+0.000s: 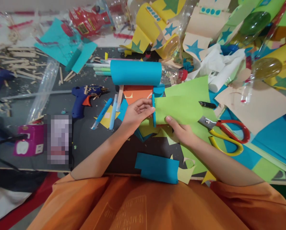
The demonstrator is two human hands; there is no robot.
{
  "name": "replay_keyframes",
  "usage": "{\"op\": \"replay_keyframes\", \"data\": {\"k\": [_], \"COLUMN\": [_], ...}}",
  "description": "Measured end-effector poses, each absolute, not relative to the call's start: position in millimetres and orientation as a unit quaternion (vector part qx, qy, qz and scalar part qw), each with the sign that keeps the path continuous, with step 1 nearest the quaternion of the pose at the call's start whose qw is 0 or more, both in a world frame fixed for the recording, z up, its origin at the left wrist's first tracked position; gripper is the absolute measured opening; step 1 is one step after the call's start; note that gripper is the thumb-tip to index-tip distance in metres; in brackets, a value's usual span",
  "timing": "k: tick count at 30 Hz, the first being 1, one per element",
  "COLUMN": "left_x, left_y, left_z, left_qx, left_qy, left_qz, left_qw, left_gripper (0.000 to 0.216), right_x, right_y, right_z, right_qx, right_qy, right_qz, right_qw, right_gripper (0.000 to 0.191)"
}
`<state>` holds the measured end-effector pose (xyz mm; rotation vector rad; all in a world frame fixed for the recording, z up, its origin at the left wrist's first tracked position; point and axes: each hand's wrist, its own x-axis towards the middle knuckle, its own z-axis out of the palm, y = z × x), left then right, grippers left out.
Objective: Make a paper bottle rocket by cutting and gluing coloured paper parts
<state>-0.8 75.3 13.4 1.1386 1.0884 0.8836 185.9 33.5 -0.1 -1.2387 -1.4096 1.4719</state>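
Note:
A narrow blue paper strip [154, 110] stands across the left end of a light-green paper piece [178, 107]. My left hand [139, 113] is closed, thumb and curled fingers pinching the strip at its left side. My right hand [180, 129] holds the lower edge of the green paper, thumb on top and the other fingers hidden beneath. Just beyond my hands lies a bottle wrapped in blue paper [135, 72], its red cap [182, 75] pointing right. Between it and my left hand is orange paper [133, 92]. Green and yellow scraps lie underneath.
Scissors with red and yellow handles [226, 135] and a black cutter [207, 104] lie at right. A blue glue gun [79, 100] and two blue markers [103, 111] are at left. A blue paper piece [159, 167] overlaps the front table edge. Decorated bottles and paper crowd the back.

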Motion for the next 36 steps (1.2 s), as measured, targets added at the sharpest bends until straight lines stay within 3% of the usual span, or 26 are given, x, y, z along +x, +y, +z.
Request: {"op": "replay_keyframes", "data": {"k": [16,21,25,30,33,36], "left_x": [1,-3,-8,-11,-11,-10], "left_y": [76,78,79,81,81,78], "left_z": [14,6,4,5,9,17], "left_qx": [0.505,0.531,0.547,0.535,0.515,0.537], "left_qy": [0.480,0.473,0.475,0.497,0.495,0.478], "left_qz": [0.402,0.425,0.441,0.465,0.491,0.463], "left_qw": [0.594,0.560,0.529,0.501,0.499,0.519], "left_gripper": [0.042,0.043,0.038,0.039,0.040,0.042], "right_x": [187,184,183,185,188,189], "right_y": [38,38,37,39,41,42], "right_z": [11,1,-3,8,12,11], "right_qx": [-0.465,-0.449,-0.509,-0.519,-0.479,-0.457], "right_qy": [-0.582,-0.499,-0.433,-0.512,-0.598,-0.581], "right_qz": [0.576,0.601,0.540,0.543,0.531,0.535], "right_qw": [0.337,0.434,0.511,0.416,0.362,0.409], "right_gripper": [0.053,0.064,0.051,0.034,0.041,0.052]}}
